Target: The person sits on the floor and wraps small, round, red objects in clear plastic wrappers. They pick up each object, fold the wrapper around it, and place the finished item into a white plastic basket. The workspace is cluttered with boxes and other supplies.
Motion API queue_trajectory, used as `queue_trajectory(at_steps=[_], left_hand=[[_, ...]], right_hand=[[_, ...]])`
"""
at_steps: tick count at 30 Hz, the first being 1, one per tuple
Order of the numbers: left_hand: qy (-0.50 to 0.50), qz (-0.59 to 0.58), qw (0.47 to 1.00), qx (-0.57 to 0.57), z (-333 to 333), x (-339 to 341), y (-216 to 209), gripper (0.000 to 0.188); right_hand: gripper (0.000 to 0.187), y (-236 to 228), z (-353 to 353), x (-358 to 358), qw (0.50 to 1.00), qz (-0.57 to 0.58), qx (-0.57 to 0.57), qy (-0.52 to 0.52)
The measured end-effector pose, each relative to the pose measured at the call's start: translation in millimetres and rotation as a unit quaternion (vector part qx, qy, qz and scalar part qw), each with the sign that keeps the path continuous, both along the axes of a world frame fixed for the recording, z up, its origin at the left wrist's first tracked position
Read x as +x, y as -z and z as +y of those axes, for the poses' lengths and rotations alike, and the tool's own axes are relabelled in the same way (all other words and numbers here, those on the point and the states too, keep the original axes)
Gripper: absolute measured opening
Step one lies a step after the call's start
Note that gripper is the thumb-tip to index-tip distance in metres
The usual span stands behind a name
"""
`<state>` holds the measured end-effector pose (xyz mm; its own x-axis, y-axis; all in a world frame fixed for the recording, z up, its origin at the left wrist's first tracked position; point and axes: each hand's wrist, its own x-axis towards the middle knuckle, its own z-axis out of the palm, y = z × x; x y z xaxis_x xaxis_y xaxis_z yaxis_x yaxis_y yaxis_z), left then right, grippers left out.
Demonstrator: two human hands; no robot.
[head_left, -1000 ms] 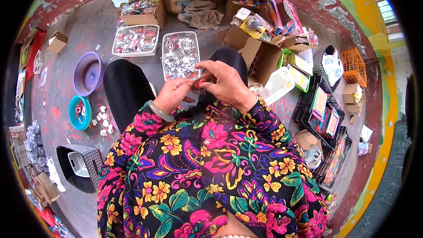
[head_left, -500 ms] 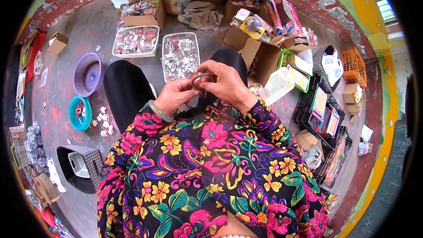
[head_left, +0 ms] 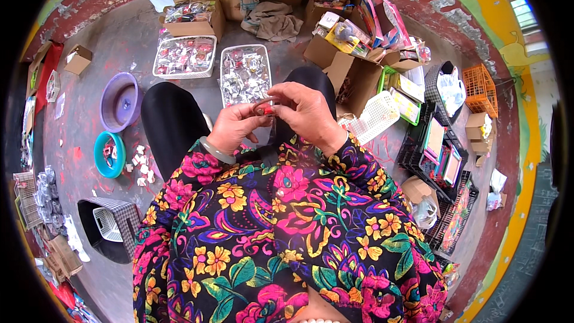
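Observation:
Both my hands meet above my lap, just in front of a white tray (head_left: 222,78) of small clear packets. My left hand (head_left: 230,128) pinches a small brown band with a red piece (head_left: 266,109) on it, perhaps a hair tie. From the other side, the thumb and fingers of my right hand (head_left: 310,115) close on the same band. Fingers cover part of it, so its full shape is hidden. A pale bangle (head_left: 216,152) circles my left wrist.
Another white tray (head_left: 184,74) of packets stands beside the first. To the left are a purple basin (head_left: 135,103), a turquoise basin (head_left: 98,164), and scattered white pieces (head_left: 142,167). An open cardboard box (head_left: 366,87) and black crates (head_left: 412,155) stand right.
The band has turned and shifted slightly left between my fingers, and its red piece now shows more plainly. Both hands keep their grip.

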<state>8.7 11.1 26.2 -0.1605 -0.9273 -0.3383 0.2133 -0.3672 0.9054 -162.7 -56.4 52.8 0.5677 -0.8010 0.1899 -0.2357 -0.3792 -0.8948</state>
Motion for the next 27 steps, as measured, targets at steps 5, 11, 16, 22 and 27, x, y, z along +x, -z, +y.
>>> queue_trajectory(at_steps=[5, 11, 16, 22, 27], left_hand=[[-0.011, 0.025, 1.0, -0.014, 0, -2, 4, 0.028], [0.02, -0.023, 0.999, -0.018, 0, -2, 10, 0.026], [-0.002, 0.018, 1.0, 0.011, 0, 1, 9, 0.029], [0.004, 0.054, 0.999, 0.005, 0, 0, 6, 0.03], [0.016, 0.045, 0.999, -0.004, 0, -1, 7, 0.031]], right_hand=[[0.012, 6, -4, -3, 0.999, -0.014, -0.002, -0.037], [0.012, 4, -10, -3, 0.992, 0.068, 0.089, -0.059], [0.025, -1, -12, -7, 0.972, -0.02, 0.218, -0.08], [0.023, 5, -9, -5, 0.976, -0.041, 0.207, -0.053], [0.02, 8, -12, -7, 0.975, -0.015, 0.211, -0.074]])
